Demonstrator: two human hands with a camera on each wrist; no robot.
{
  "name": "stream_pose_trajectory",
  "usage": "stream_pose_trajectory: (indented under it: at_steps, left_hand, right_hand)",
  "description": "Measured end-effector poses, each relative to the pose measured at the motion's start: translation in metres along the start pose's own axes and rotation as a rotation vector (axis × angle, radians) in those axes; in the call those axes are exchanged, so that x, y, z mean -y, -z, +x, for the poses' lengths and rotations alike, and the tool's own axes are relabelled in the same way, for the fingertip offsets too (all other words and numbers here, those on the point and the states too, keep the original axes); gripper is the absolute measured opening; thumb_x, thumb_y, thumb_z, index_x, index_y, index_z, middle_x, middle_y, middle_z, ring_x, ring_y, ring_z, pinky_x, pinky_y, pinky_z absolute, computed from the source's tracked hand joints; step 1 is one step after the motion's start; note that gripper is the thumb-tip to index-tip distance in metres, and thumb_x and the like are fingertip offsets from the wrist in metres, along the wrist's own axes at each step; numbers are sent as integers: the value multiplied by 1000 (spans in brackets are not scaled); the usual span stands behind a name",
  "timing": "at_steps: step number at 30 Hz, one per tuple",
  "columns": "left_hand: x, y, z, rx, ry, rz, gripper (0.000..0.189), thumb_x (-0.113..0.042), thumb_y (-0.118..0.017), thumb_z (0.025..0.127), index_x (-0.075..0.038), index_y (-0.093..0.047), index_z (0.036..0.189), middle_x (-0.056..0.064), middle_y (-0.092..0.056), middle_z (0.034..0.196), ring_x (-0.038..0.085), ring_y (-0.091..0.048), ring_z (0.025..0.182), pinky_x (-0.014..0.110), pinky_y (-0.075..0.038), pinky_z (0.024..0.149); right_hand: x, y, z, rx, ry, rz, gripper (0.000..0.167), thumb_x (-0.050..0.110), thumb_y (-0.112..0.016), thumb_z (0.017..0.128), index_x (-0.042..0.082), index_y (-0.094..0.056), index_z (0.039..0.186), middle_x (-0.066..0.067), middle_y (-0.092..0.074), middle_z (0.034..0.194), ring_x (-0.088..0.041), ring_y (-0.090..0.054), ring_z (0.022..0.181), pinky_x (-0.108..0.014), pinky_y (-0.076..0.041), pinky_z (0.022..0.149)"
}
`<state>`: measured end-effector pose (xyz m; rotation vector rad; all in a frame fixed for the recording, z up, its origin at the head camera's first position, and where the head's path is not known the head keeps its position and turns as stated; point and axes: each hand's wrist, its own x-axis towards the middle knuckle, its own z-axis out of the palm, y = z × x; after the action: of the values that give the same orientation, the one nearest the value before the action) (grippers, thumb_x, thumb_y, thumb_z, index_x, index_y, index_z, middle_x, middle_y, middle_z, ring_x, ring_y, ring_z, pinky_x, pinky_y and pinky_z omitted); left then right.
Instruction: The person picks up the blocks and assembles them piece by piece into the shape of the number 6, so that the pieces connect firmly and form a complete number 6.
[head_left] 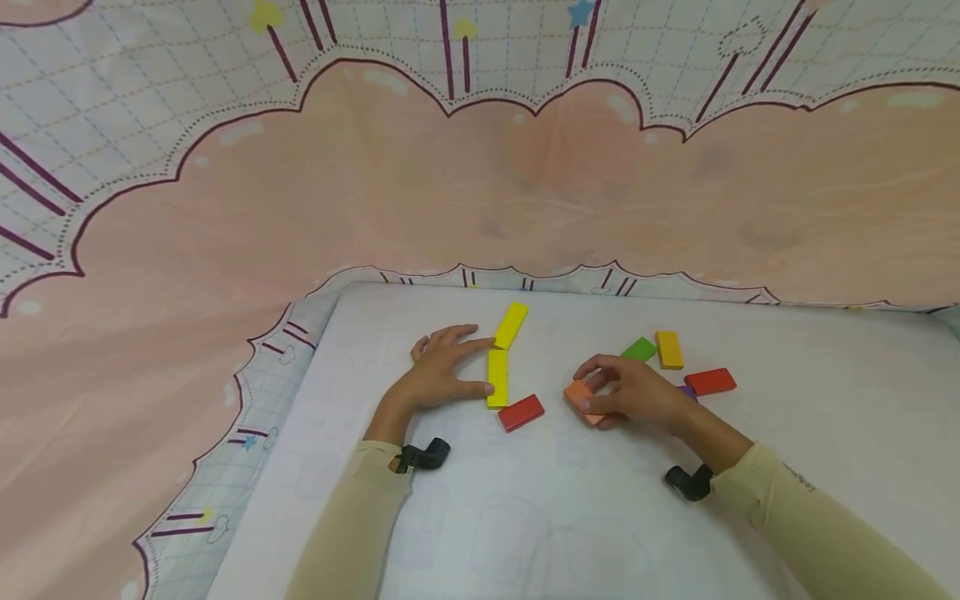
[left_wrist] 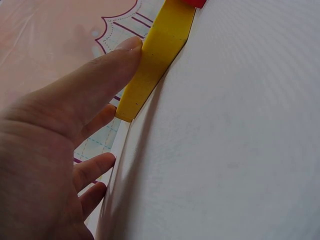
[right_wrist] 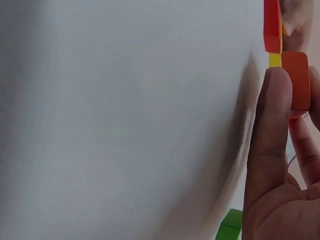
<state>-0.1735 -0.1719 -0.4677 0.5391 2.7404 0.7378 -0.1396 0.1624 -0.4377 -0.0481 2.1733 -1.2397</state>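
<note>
In the head view, two yellow blocks stand end to end at an angle, the far yellow block (head_left: 512,325) leaning right of the near yellow block (head_left: 497,377). My left hand (head_left: 438,371) has its fingers spread along their left side. The left thumb (left_wrist: 120,57) touches the near yellow block in the left wrist view, and the index fingertip is where the two meet. My right hand (head_left: 637,390) pinches an orange block (head_left: 579,397) between thumb and fingers, seen also in the right wrist view. A red block (head_left: 521,412) lies by the near yellow block's lower end.
Around the right hand lie a green block (head_left: 640,348), an amber block (head_left: 670,350), another red block (head_left: 710,382) and a purple block (head_left: 687,392) mostly hidden by the hand. All rest on a white tabletop (head_left: 465,533). A patterned pink cloth (head_left: 525,200) hangs behind it.
</note>
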Motion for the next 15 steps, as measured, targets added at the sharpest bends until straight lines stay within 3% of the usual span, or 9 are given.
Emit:
stream_pose_trajectory:
  at_steps: [7,15]
  left_hand:
    - [-2,1,-1,7,7,8,77,-54,-79,83,-37,-49,152,2,-30,167,34,-20,154,69,-3,120]
    - [-2,1,-1,1,1,16,76,-53,-79,83,-38,-49,151,2,-30,167,34,-20,153,69,-4,119]
  right_hand:
    - [-4,-8,-3,-6,68,-105,43,26,-82,86,21,-65,125,-7,-68,115,-23,-61,105,-31,-61,76]
    - [1,-14,-6,-33,117,-174,39,24,-84,85,19,-68,121,-3,-69,102,-20,-62,93,-30,-59,75]
